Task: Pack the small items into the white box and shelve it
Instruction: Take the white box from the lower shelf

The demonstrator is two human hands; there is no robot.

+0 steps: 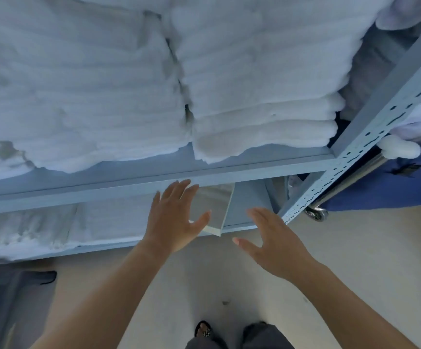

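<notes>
Hands hover before the lower shelf (239, 225), fingers spread, gripping nothing. Left hand (176, 217) overlaps the white box (217, 207); right hand (277, 240) sits at four o'clock from it. Folded towels (129, 84) fill the upper shelf.

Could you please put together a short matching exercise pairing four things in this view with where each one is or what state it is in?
Things:
1. white box
2. folded towels
3. left hand
4. right hand

Places or states:
A. stacked on the upper shelf
B. open, in the air, right of the box and apart from it
C. on the lower shelf, one corner jutting past the front edge
D. open, fingers spread over the box's left side

Pairs: 1-C, 2-A, 3-D, 4-B
</notes>
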